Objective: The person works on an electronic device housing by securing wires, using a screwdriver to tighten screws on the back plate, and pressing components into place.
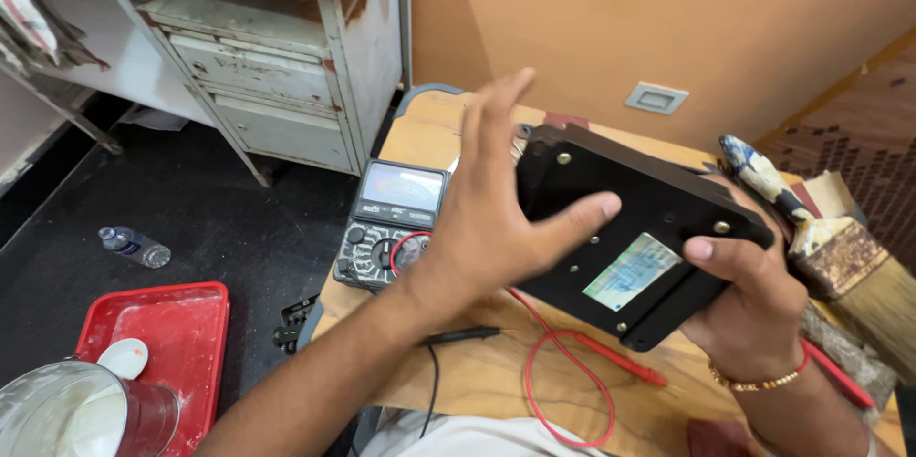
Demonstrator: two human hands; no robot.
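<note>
A flat black box-shaped device (649, 218) with screws and a shiny label is held tilted above a small wooden table (477, 371). My right hand (749, 300) grips its lower right corner from below, thumb on the face. My left hand (496, 218) rests against its left edge, fingers spread upward and thumb laid across the black surface. Behind my left hand lies an analog multimeter (391, 223) with a dial. Its red lead (563, 362) and black probe (463, 334) trail over the tabletop.
A wide paintbrush (840, 257) with a paint-spattered handle lies at the table's right edge. On the dark floor to the left are a red tray (181, 333), a metal pot (67, 414), and a plastic bottle (134, 245). A worn metal cabinet (286, 66) stands behind.
</note>
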